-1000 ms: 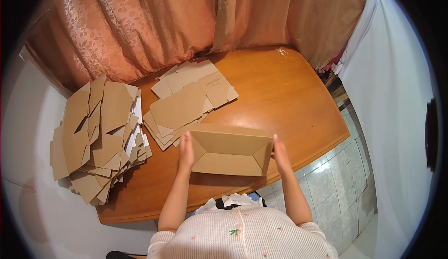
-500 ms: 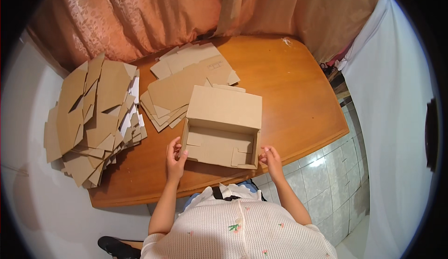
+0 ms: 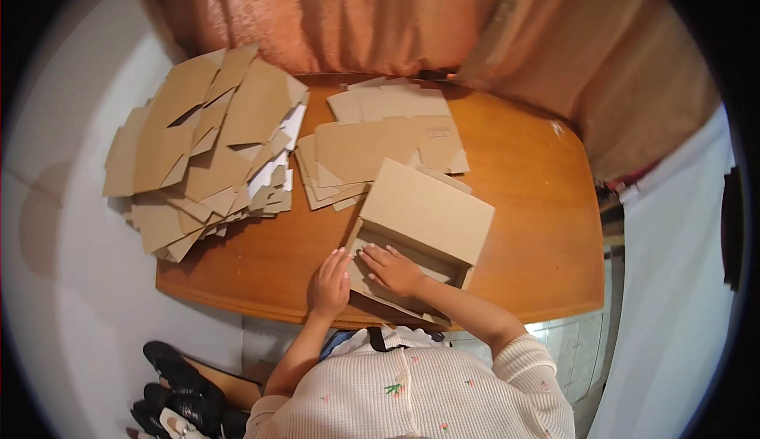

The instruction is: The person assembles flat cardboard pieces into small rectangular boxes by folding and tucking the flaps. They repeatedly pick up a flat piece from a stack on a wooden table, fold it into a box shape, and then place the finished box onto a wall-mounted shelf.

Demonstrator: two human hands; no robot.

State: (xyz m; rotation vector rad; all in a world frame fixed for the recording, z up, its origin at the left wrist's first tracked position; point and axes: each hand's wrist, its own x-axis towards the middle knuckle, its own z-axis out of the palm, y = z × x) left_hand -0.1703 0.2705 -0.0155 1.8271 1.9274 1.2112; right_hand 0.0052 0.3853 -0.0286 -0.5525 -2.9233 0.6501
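Note:
A brown cardboard box [image 3: 431, 209] lies on the wooden table in front of me, turned at a slant, its lid flap raised at the far side. My left hand [image 3: 328, 285] lies along the outside of the box's left wall, fingers stretched out and together. Inside the box, my right hand [image 3: 393, 271] reaches to the same wall, its fingers spread and flat. That wall stands between the two hands. The right hand and forearm hide part of the box's floor and near wall.
Flattened cardboard blanks form a tall, uneven pile [image 3: 198, 138] on the left of the table [image 3: 530, 241]. A lower stack of blanks [image 3: 364, 146] lies behind the box. Curtains [image 3: 372, 19] hang along the table's far edge. Dark shoes [image 3: 178, 380] are at the lower left.
My right hand has moved from the box's right side into it, toward the left wall. The box has turned clockwise. The view has shifted left, bringing more shoes into sight.

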